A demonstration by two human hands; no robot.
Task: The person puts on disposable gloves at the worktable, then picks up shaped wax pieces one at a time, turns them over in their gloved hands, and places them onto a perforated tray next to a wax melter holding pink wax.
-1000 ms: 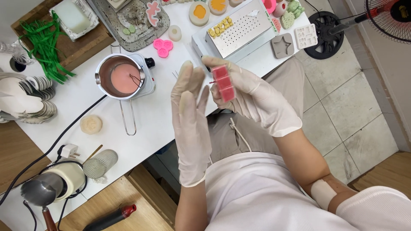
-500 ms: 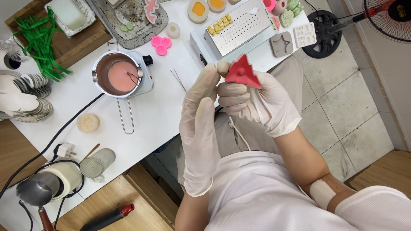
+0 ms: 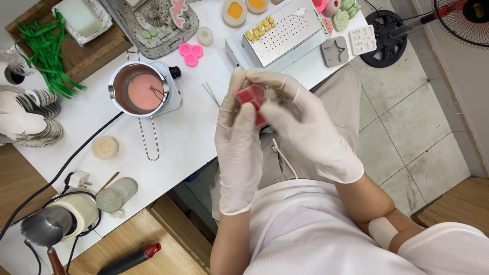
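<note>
Gloves are covering both hands in the head view. The left hand point(image 3: 238, 147) and the right hand point(image 3: 300, 127) are meeting above the near edge of the white surface point(image 3: 193, 132), both grasping one small red mould point(image 3: 253, 97) between fingertips and thumbs. The mould is sitting at chest level, over the lap, clear of the surface.

Compared with half a second ago, the mould is no longer folding up into a peaked shape; it is now lying flatter and is more enclosed by the fingers, and the left hand is closing on it from the side. A second ago it was showing as a flat strip of cells. Judgement: the piece is being flexed and worked between the hands, not set down.

Elsewhere, a pot of pink melt point(image 3: 145, 91) is standing on a small hotplate point(image 3: 170, 97), well apart to the left. A perforated metal tray point(image 3: 285, 33) is lying beyond the hands.
</note>
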